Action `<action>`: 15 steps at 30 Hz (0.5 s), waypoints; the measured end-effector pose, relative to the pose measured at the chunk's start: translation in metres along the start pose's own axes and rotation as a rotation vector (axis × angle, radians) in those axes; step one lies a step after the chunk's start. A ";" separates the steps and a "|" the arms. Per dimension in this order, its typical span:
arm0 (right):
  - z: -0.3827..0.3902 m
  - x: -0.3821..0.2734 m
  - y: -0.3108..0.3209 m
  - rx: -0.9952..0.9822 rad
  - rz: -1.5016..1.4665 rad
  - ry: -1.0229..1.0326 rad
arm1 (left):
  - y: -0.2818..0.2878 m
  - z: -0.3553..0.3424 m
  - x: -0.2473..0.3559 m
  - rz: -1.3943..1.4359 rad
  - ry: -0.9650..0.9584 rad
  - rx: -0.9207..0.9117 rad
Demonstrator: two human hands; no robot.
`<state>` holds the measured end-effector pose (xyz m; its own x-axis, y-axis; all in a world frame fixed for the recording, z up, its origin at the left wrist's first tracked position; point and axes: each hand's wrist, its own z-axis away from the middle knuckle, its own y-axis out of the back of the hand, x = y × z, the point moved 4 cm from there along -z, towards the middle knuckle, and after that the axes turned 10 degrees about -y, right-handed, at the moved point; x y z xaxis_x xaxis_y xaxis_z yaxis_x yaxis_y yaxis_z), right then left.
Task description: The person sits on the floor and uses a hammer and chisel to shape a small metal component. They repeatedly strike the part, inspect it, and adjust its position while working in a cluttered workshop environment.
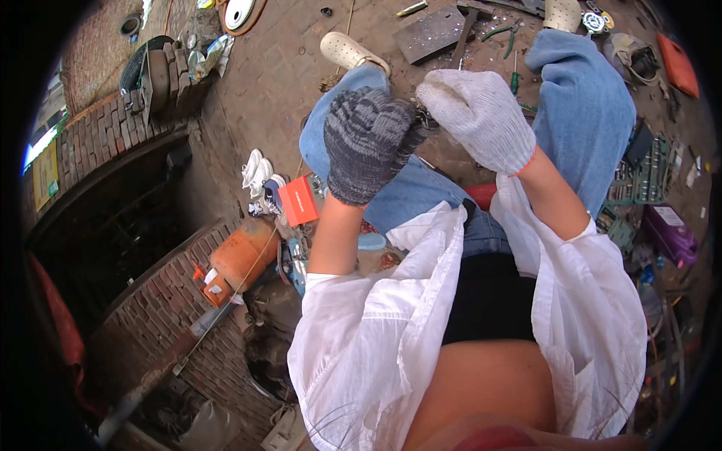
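My left hand [368, 144] wears a dark grey knitted glove. A light grey knitted glove covers my right hand [481, 120]. Both hands are closed and close together above my lap, fingertips almost meeting. Between them a small dark metal piece [427, 119] shows in part, and the gloves hide most of it. Its exact kind cannot be made out. Beyond the hands, a hammer [468, 34] leans over a flat dark metal block [429, 35] on the ground. Pliers with green handles [502, 31] and a green-handled screwdriver [515, 81] lie to the right of it.
On the left stand an orange gas cylinder [244, 259], a red-orange box [298, 201] and white shoes [257, 171] beside a brick wall [162, 312]. At right are a green socket set case [639, 177], a purple jug [669, 234] and an orange-red case [677, 66].
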<state>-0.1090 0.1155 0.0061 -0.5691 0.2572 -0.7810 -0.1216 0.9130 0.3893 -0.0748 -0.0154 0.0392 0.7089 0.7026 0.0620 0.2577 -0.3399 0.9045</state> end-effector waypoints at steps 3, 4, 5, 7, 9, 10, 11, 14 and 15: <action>-0.005 -0.001 0.004 -0.035 -0.166 -0.142 | 0.003 -0.008 -0.001 0.064 0.075 0.067; -0.007 -0.002 0.005 -0.064 -0.236 -0.193 | 0.003 -0.005 -0.002 0.161 0.157 0.112; -0.008 -0.002 0.006 -0.080 -0.242 -0.195 | 0.001 0.000 -0.003 0.257 0.238 0.156; -0.007 -0.002 0.007 -0.113 -0.252 -0.204 | -0.003 0.006 -0.001 0.422 0.362 0.246; -0.006 -0.001 0.006 -0.054 -0.247 -0.201 | -0.006 0.009 0.002 0.559 0.448 0.336; -0.005 -0.001 0.007 -0.025 -0.244 -0.199 | -0.009 0.010 0.002 0.572 0.452 0.360; -0.005 -0.001 0.007 -0.030 -0.236 -0.196 | -0.012 0.013 0.002 0.585 0.455 0.384; -0.005 0.000 0.008 -0.054 -0.187 -0.116 | -0.016 0.017 0.006 0.878 0.729 0.454; -0.006 0.000 0.008 -0.069 -0.156 -0.043 | -0.017 0.019 0.009 1.017 0.866 0.473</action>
<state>-0.1148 0.1216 0.0118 -0.5035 0.1290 -0.8543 -0.2620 0.9194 0.2932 -0.0607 -0.0152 0.0165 0.1394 0.1249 0.9823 0.2006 -0.9750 0.0955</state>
